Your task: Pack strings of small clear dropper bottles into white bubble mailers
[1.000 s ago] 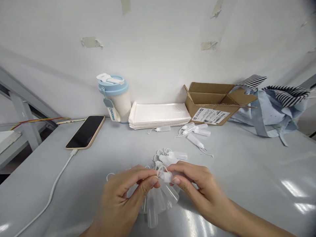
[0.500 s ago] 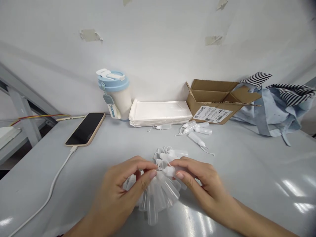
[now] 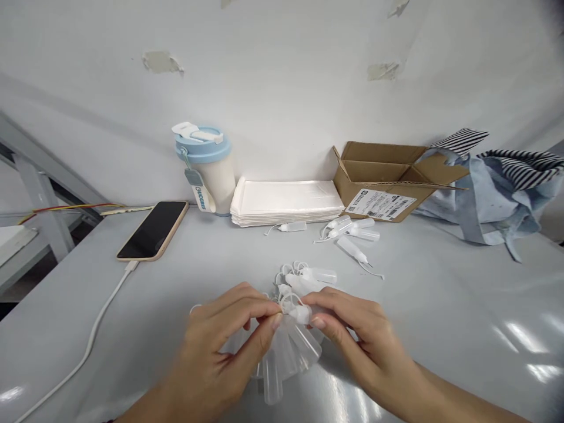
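A small translucent squeeze bottle [image 3: 301,314] with a white collar lies between my hands, its tip pointing left. My right hand [image 3: 363,332] grips its body between thumb and fingers. At the tip end, my left hand [image 3: 233,343] pinches thumb and forefinger together on the small tethered cap, which the fingertips mostly hide. The cap's thin strap loops up above the collar. Under and around both hands is a pile of similar bottles [image 3: 272,376], partly covered by my left hand. More bottles [image 3: 319,275] with looped straps lie just behind.
Farther back lie several loose needle-tip bottles [image 3: 352,249], before a stack of white trays [image 3: 288,200]. An open cardboard box [image 3: 383,202] and a blue cloth bag [image 3: 484,200] stand right. Left are a blue-lidded cup [image 3: 215,176] and a phone [image 3: 154,230] with its white cable [image 3: 94,335].
Both hands have shifted slightly down with the bottle. My left fingertips have come closer to its collar, and the strap now arches higher.
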A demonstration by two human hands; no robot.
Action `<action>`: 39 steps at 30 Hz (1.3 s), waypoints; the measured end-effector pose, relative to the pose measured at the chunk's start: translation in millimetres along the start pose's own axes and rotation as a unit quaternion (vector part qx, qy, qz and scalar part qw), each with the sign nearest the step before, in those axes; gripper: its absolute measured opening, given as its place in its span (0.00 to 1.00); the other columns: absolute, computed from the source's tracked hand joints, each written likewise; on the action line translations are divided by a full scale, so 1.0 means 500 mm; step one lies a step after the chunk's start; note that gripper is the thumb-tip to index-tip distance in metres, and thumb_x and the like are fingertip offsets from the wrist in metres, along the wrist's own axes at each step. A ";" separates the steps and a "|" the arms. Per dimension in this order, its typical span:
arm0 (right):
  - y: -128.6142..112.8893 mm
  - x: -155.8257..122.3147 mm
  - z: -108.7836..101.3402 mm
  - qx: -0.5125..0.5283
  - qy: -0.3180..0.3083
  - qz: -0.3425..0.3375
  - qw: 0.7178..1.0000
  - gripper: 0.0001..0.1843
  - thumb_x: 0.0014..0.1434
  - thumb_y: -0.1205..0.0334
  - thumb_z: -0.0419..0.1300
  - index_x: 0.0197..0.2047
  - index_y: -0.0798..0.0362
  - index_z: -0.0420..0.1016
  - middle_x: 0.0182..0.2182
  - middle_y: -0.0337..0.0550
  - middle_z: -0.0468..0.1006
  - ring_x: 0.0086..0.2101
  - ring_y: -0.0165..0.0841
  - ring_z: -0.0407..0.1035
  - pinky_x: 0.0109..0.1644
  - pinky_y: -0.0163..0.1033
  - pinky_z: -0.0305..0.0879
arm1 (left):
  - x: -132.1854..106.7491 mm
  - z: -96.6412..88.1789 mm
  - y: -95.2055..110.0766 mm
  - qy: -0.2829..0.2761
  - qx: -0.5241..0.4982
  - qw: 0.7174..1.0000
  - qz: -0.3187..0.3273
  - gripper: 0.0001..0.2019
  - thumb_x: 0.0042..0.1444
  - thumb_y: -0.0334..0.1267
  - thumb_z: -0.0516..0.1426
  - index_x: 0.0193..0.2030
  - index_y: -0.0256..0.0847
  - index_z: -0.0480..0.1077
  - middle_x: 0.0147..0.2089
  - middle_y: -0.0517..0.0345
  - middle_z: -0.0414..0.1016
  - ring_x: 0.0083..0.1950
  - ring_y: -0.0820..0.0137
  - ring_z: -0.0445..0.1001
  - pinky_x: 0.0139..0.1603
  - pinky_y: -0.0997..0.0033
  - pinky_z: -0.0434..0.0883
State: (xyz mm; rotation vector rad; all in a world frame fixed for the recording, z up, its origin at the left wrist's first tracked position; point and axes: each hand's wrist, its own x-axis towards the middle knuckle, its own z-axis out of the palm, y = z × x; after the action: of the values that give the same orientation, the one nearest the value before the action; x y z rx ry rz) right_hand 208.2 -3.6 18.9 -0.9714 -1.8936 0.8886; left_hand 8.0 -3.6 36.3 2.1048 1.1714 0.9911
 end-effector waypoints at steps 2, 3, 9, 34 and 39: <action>0.000 -0.001 0.002 -0.002 0.003 0.002 1.000 0.10 0.63 0.68 0.52 0.44 0.53 0.74 0.26 0.36 0.72 0.26 0.26 0.65 0.29 0.31 0.61 | -0.001 0.004 0.000 0.012 0.007 1.000 0.014 0.07 0.57 0.26 0.54 0.32 0.40 0.70 0.25 0.64 0.70 0.27 0.76 0.69 0.28 0.80 0.66; 0.000 -0.001 0.003 -0.002 0.003 0.003 1.000 0.10 0.63 0.68 0.52 0.44 0.52 0.74 0.26 0.36 0.71 0.25 0.26 0.65 0.29 0.31 0.61 | -0.001 0.006 0.000 0.017 0.009 1.000 0.020 0.07 0.57 0.26 0.55 0.32 0.40 0.70 0.25 0.64 0.70 0.27 0.76 0.68 0.28 0.80 0.66; -0.001 -0.004 0.004 0.001 0.002 0.011 1.000 0.11 0.64 0.67 0.52 0.43 0.53 0.74 0.25 0.38 0.72 0.25 0.28 0.65 0.28 0.33 0.61 | 0.000 0.013 0.002 0.038 0.016 0.997 0.059 0.08 0.55 0.23 0.55 0.33 0.41 0.70 0.27 0.63 0.72 0.27 0.76 0.70 0.29 0.80 0.68; -0.005 0.002 -0.014 -0.030 -0.024 0.029 0.999 0.09 0.63 0.61 0.54 0.43 0.53 0.74 0.26 0.38 0.75 0.25 0.28 0.67 0.27 0.32 0.61 | 0.000 -0.009 -0.015 -0.040 0.043 0.998 0.018 0.05 0.61 0.30 0.52 0.38 0.43 0.67 0.34 0.61 0.72 0.36 0.72 0.72 0.36 0.77 0.68; -0.006 0.005 -0.016 -0.034 -0.026 0.023 0.999 0.10 0.64 0.61 0.53 0.42 0.53 0.74 0.25 0.38 0.75 0.24 0.27 0.66 0.27 0.32 0.61 | 0.003 -0.011 -0.011 -0.043 0.056 0.997 0.034 0.05 0.61 0.29 0.52 0.38 0.44 0.66 0.34 0.61 0.72 0.36 0.71 0.71 0.37 0.77 0.68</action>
State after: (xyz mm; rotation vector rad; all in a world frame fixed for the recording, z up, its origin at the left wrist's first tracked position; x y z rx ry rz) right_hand 213.6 -1.4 25.8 -1.0461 -1.9625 0.8889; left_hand 1.4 0.7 35.9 2.2653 1.1417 0.8734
